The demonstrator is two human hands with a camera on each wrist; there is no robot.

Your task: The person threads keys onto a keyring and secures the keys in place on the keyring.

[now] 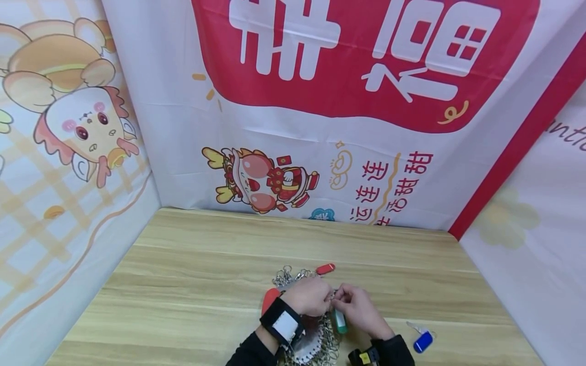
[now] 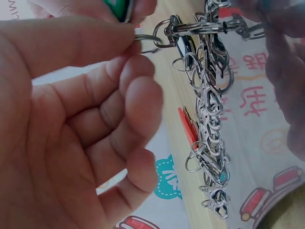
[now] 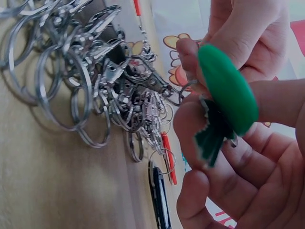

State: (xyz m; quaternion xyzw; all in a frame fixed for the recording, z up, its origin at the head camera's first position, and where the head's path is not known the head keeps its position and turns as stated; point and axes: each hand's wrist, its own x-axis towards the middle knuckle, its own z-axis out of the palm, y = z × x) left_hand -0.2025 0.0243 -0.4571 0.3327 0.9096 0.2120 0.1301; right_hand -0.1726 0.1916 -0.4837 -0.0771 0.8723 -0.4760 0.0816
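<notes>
My left hand (image 1: pixel 308 296) reaches over a round, notched metal disc (image 1: pixel 310 346), whose rim is crowded with clips and key rings (image 3: pixel 64 86). Its fingertips pinch a small metal clip (image 2: pixel 198 28) at that rim. Beside it, my right hand (image 1: pixel 363 307) pinches the key ring (image 2: pixel 148 38) of a green key tag (image 1: pixel 340 321) between thumb and index finger. In the left wrist view that ring meets the clip's end. The green tag (image 3: pixel 231 90) hangs close by the fingers in the right wrist view. My left hand hides part of the disc.
A blue key tag (image 1: pixel 423 342) with a ring lies on the wooden table (image 1: pixel 183 284) to the right. Behind the hands lies a red key tag (image 1: pixel 325 269). An orange-red rounded piece (image 1: pixel 270 300) shows beside the left wrist. Printed cloth (image 1: pixel 169 127) walls surround the table.
</notes>
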